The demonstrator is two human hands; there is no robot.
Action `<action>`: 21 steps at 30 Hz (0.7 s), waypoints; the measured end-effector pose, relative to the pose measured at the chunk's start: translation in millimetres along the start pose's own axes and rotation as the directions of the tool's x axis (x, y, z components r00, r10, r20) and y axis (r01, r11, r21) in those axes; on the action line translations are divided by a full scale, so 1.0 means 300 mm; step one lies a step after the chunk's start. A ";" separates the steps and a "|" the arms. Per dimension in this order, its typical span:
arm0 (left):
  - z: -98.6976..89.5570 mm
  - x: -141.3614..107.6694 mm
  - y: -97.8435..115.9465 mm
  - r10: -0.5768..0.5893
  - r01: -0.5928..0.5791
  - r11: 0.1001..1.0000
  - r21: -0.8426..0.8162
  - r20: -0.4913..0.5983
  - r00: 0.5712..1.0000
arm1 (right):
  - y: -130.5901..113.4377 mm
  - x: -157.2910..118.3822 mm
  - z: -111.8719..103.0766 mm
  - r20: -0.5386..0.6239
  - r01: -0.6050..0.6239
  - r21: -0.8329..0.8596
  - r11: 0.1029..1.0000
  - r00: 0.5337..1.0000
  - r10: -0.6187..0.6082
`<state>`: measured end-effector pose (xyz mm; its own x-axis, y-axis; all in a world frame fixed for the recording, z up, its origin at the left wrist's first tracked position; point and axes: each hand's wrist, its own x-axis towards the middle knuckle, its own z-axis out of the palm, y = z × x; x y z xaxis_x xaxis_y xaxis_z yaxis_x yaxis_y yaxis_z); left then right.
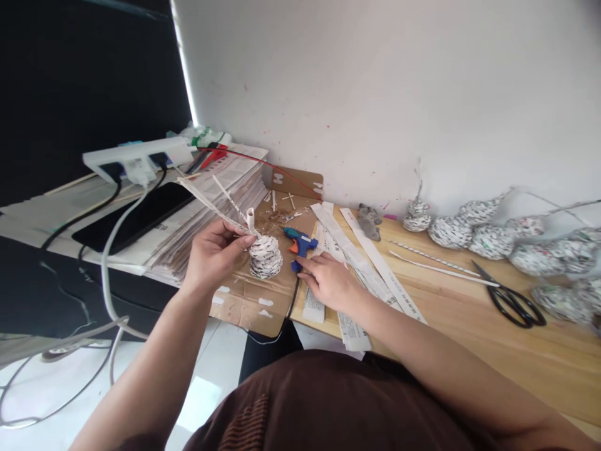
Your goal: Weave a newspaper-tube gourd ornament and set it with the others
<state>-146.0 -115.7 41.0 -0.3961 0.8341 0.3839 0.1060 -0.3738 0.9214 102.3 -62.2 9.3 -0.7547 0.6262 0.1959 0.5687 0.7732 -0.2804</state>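
Note:
My left hand point(220, 254) pinches the top of a small gourd woven from rolled newspaper point(265, 258), close by its neck. Loose paper strands point(213, 203) and a short rolled tube point(250, 217) stick up from that neck. To the right, a blue hot glue gun point(300, 240) with an orange trigger is over the cardboard sheet point(248, 300). The thumb and fingers of my right hand point(331, 280) close on the lower end of its handle. How firm that hold is cannot be seen.
Newspaper strips point(375, 266) lie right of my right hand. Farther right are black scissors point(511, 300), paper rods point(436, 257) and several woven gourds point(493, 241). Left stand a newspaper stack point(239, 194), a phone point(134, 216) and a white power strip point(141, 152) with trailing cables.

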 end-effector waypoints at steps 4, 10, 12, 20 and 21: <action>-0.008 -0.036 -0.044 -0.029 0.029 0.999 -0.033 0.011 1.000 | -0.001 -0.002 0.003 -0.008 -0.051 0.009 0.999 0.999 0.051; -0.002 -0.089 -0.087 -0.037 0.035 0.997 -0.066 -0.030 0.999 | -0.009 0.014 -0.015 -0.025 -0.238 0.177 0.955 0.969 0.246; -0.005 -0.096 -0.091 -0.040 0.039 0.998 -0.050 -0.030 0.999 | -0.017 0.039 -0.017 -0.014 -0.362 0.184 0.914 0.929 0.371; 0.003 -0.083 -0.071 -0.019 0.019 0.997 -0.077 -0.001 1.000 | -0.017 0.187 0.011 0.104 -0.605 0.219 0.766 0.795 0.598; 0.005 -0.082 -0.065 -0.006 0.006 0.997 -0.081 0.008 1.000 | -0.011 0.194 0.013 0.113 -0.623 0.250 0.742 0.779 0.616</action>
<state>-137.0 -128.2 13.6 -0.3892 0.8395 0.3792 0.0293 -0.4002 0.9159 55.3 -28.7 17.9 -0.2748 0.9532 -0.1264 0.8100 0.1586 -0.5646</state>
